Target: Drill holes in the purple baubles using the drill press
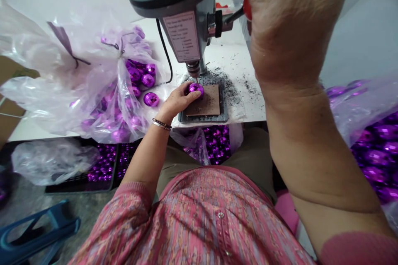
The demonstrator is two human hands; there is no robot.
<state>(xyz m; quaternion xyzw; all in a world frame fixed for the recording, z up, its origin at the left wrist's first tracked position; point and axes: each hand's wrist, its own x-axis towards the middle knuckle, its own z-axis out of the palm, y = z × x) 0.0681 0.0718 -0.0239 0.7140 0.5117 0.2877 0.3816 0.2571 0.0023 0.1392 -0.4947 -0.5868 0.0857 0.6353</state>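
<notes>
At far left, a crinkled, translucent plastic bag [59,105] holds glossy faceted purple balls and slumps onto the white tabletop [248,107], with one loose ball [151,99] just beside the left hand [177,101]. That hand, wearing a metal bangle [162,124], has its grip closed over another faceted purple ball [196,88], pressing it onto a brown cardboard pad [203,101] on a dark metal plate [186,119]. The ball sits directly beneath the chuck [193,68] of a drill press [182,35]. The mirrored shell looks thin and brittle, so too much force could crack it, and if it rolled on the pad, the fingers could meet the bit. Dark grit [231,91] is scattered to the right. The raised right hand [289,25] is clenched around a red handle [247,8], which it mostly hides.
</notes>
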